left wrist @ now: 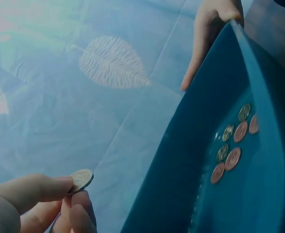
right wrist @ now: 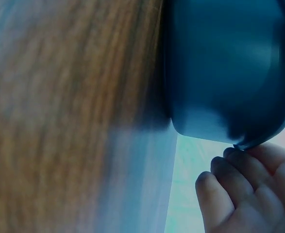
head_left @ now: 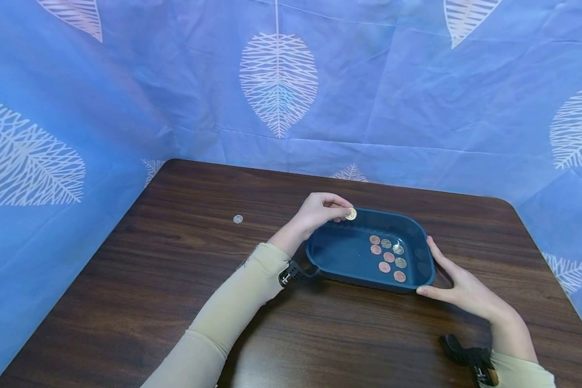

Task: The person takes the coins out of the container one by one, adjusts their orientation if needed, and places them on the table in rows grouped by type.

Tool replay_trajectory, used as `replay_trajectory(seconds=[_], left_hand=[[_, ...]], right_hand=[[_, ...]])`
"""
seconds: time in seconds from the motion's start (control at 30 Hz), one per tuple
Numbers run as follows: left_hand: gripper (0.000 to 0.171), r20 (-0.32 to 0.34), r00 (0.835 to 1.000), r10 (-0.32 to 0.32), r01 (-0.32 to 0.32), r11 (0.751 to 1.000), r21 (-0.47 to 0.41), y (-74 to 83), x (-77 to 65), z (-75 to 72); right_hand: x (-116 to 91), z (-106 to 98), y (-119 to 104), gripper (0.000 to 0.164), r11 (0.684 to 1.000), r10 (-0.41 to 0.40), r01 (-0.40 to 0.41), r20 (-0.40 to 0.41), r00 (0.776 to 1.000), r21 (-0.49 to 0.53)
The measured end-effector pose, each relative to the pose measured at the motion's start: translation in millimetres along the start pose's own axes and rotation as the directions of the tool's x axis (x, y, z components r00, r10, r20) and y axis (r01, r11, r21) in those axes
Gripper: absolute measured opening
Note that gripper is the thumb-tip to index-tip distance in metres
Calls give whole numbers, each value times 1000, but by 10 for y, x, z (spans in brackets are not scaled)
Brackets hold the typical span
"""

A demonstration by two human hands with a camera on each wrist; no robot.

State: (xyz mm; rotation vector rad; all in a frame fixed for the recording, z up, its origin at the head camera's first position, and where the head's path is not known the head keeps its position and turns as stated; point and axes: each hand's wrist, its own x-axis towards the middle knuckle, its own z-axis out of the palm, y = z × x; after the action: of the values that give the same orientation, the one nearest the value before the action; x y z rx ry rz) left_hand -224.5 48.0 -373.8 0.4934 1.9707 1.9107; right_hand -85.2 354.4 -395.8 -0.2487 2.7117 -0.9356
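Observation:
My left hand pinches a gold-coloured coin between thumb and fingertips, above the back left rim of a dark blue plastic tray. In the left wrist view the coin stands out past the fingertips, its face tilted. Inside the tray, toward the right, several copper-coloured coins and several gold or silver-toned coins lie flat in loose rows. My right hand holds the tray's right end, thumb at the front corner and fingers along the end wall. The right wrist view has its fingers against the tray's rim.
A single silver-coloured coin lies on the dark wooden table, left of the tray. Blue cloth with white leaf prints hangs behind the table and along its sides. A black camera mount on the left wrist overlaps the tray's front left corner.

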Motion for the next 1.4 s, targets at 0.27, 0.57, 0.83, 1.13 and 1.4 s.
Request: replay_trajectory(seconds=[0.27,0.57,0.83,1.13,1.4], left_hand=[[21,-20,1000,-23,23,1000,9,-51,-50,-229],[17,-95,995,-37,36,999,-5,-112,-114,-494],[16,-133,989,-62,65,998,16,-140,-205,-714],[16,-201,978,-62,74,996,53,-171,-324,-1005],[20,-243,968,-71,92,993,75,-248,-412,-1226]], right_hand=[[1,0,-8,98,1000,-3,3,2,1000,12],[8,2,-6,97,1000,-8,8,4,1000,18],[3,1,-3,97,1000,-4,4,5,1000,15],[5,-1,8,98,1000,-5,5,10,1000,11],[3,4,7,97,1000,-7,7,7,1000,22]])
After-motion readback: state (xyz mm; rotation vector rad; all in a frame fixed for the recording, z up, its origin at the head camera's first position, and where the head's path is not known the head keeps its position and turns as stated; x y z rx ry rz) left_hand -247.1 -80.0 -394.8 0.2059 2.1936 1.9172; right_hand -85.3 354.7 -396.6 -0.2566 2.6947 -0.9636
